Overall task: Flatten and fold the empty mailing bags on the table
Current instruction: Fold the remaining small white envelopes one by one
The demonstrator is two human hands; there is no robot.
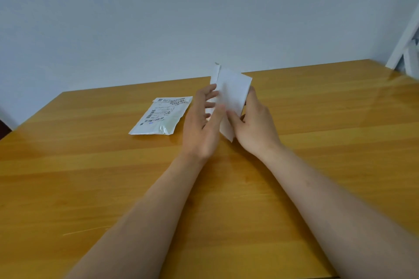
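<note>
A plain white mailing bag (232,92) is held up off the wooden table (317,142), tilted, with a flap sticking up at its top left. My right hand (255,127) grips its right edge and lower part, thumb on the front and fingers behind. My left hand (203,124) lies against its left side with straight, spread fingers, the thumb touching the front. A second white mailing bag (164,120) with a printed shipping label lies flat on the table to the left of my hands.
A pale wall runs behind the table's far edge. A white frame-like object (405,50) leans at the far right corner. The table's near edge is at the bottom of the view.
</note>
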